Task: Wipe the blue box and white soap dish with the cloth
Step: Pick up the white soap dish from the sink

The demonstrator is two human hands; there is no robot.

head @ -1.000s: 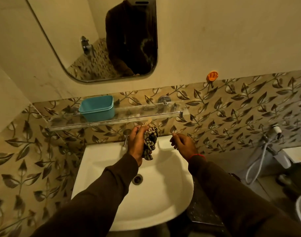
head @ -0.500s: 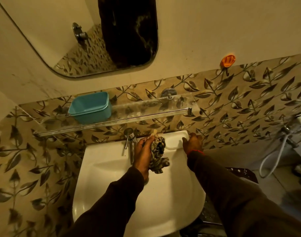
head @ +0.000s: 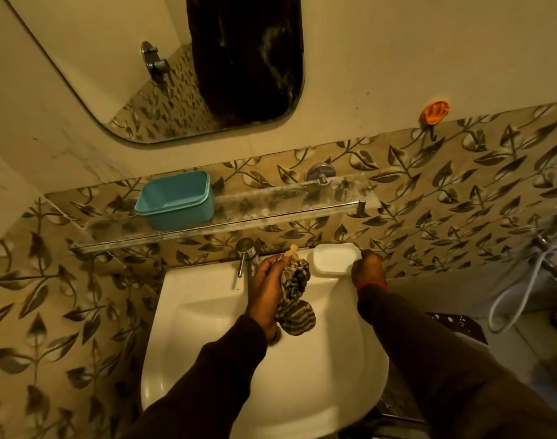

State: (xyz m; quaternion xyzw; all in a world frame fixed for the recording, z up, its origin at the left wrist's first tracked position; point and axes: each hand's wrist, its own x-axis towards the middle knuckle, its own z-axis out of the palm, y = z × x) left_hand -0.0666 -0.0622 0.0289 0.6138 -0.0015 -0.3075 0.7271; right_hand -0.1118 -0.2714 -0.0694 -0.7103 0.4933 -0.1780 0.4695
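The blue box (head: 177, 200) stands open-topped on the left part of the glass shelf (head: 271, 204) above the sink. The white soap dish (head: 332, 259) rests on the sink's back right corner. My right hand (head: 367, 270) grips the dish at its right end. My left hand (head: 266, 291) holds a bunched striped cloth (head: 294, 296) over the basin, just left of the dish; the cloth hangs down below the fist.
A white sink (head: 207, 312) with a chrome tap (head: 247, 253) lies below me. A mirror (head: 176, 68) hangs on the wall above the shelf. An orange hook (head: 434, 112) sticks to the wall at right. A hose sprayer (head: 524, 280) hangs at far right.
My right hand has moved from above the basin to the soap dish and closed on its right end. My left hand with the cloth has dropped lower. The camera tilted down.
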